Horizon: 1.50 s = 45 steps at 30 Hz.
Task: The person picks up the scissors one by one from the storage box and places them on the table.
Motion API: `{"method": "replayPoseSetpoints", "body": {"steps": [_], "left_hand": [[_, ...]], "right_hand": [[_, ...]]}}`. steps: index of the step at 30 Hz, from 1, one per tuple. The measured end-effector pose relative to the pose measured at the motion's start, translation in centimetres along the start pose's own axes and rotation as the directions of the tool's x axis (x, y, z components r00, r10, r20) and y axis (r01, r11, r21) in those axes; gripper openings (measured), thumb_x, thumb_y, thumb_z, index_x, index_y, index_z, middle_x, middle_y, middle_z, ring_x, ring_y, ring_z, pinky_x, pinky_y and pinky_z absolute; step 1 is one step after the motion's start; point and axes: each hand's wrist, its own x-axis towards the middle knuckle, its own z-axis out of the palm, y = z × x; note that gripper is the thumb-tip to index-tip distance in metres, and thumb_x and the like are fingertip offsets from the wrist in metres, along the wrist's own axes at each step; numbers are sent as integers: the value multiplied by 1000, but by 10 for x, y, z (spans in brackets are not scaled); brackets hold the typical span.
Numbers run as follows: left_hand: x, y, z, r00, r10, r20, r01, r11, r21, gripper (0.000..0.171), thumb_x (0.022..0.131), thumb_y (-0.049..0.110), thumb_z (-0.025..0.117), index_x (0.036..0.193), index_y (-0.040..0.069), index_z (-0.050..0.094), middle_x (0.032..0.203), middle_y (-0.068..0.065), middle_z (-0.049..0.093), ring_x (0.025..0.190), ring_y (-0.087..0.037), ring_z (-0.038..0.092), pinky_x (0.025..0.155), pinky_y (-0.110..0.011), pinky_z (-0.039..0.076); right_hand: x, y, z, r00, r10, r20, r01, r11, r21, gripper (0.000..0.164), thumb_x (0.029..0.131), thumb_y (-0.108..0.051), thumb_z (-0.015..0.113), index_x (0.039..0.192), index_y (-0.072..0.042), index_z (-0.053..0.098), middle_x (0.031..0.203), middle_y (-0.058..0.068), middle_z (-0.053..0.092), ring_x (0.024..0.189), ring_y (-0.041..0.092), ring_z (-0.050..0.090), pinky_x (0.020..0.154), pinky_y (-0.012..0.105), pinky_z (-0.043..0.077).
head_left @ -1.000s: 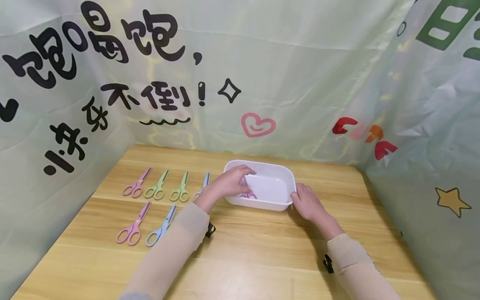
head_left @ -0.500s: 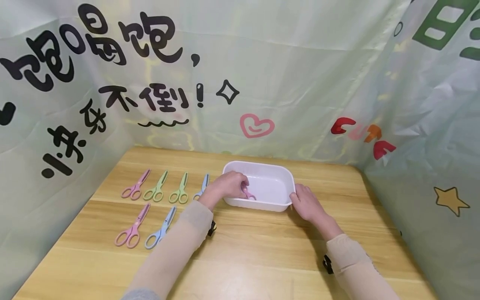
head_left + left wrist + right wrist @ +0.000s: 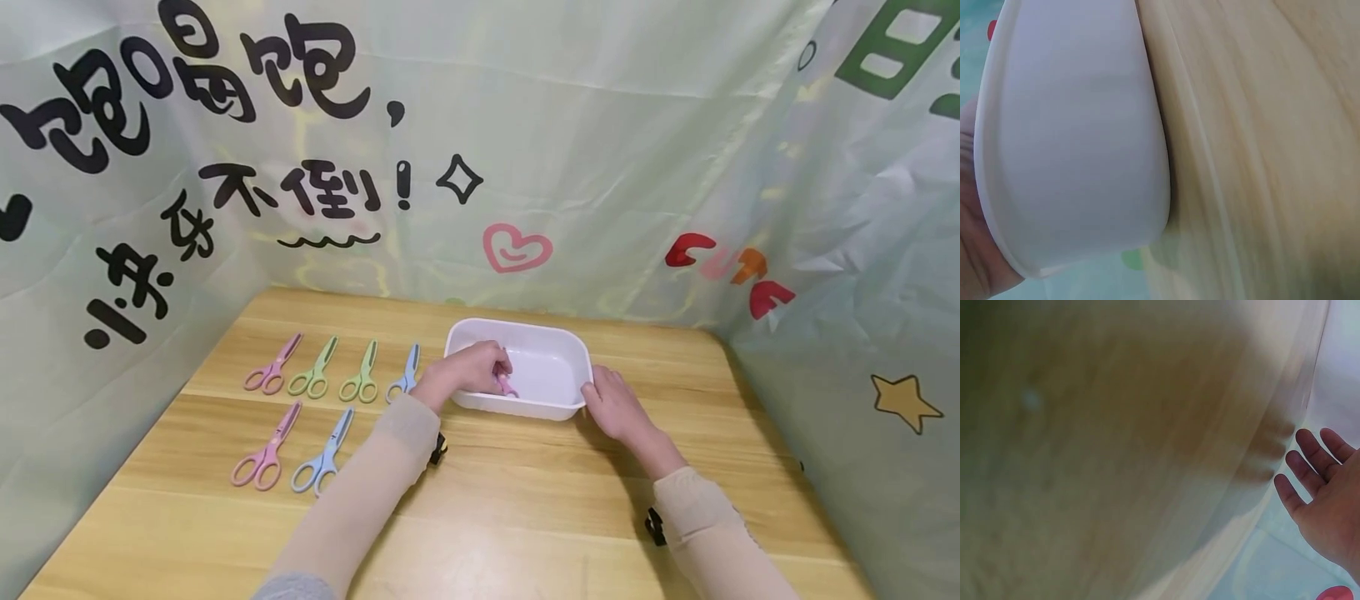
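Inside a white plastic box (image 3: 551, 409), my left hand (image 3: 478, 365) pinches a pair of pink scissors (image 3: 507, 386). Fingers cover most of the scissors; a handle loop shows. The box's outer wall (image 3: 1079, 137) fills much of the left wrist view, with part of the left hand (image 3: 979, 244) behind its rim. At the box's right end my right hand (image 3: 618, 406) holds the rim, thumb over the edge. In the right wrist view the right hand's (image 3: 1332, 503) fingers are spread near the white wall, and the thumb is hidden.
Left of the box lie several scissors in two rows: pink scissors (image 3: 273, 364), green scissors (image 3: 313, 369) and blue scissors (image 3: 405, 375) behind, pink scissors (image 3: 267, 450) and blue scissors (image 3: 324, 454) nearer. They rest on a wooden table (image 3: 510, 517). Printed cloth (image 3: 600, 167) encloses the back and sides.
The left hand's spread fingers have come together on the pink scissors in the box and moved slightly right with them. The right hand keeps its place on the rim.
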Motion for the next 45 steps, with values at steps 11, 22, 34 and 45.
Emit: {"method": "replayPoseSetpoints", "body": {"steps": [11,22,34,45], "left_hand": [[1,-2,0,997,16,80,-5,991,-137,27,90,9,79,117,9,75,131,-6,65,125,-24,59,113,-37,45],[6,-2,0,995,24,101,-15,997,-82,36,85,-4,79,120,7,73,136,-8,58,124,-23,58,108,-31,48],[6,-2,2,995,-35,88,50,985,-164,36,85,-5,77,120,2,71,97,-4,67,90,-13,60,83,-21,52],[5,-2,2,994,-75,73,83,991,-110,23,83,8,83,105,7,76,91,1,68,85,-9,59,79,-20,51]], "right_hand": [[1,1,0,1000,-7,-11,7,1000,9,39,103,-18,37,122,8,59,118,24,63,112,44,54,95,60,45],[1,2,1,1000,-13,-23,13,1000,7,40,103,-18,36,123,8,59,120,24,63,114,45,53,97,60,44],[1,2,2,1000,-14,-16,14,1000,1,40,103,-18,36,123,8,59,119,24,63,115,46,53,98,60,45],[0,0,2,1000,1,-11,-1,1000,3,38,102,-19,36,119,7,59,117,23,63,114,45,53,98,60,44]]}}
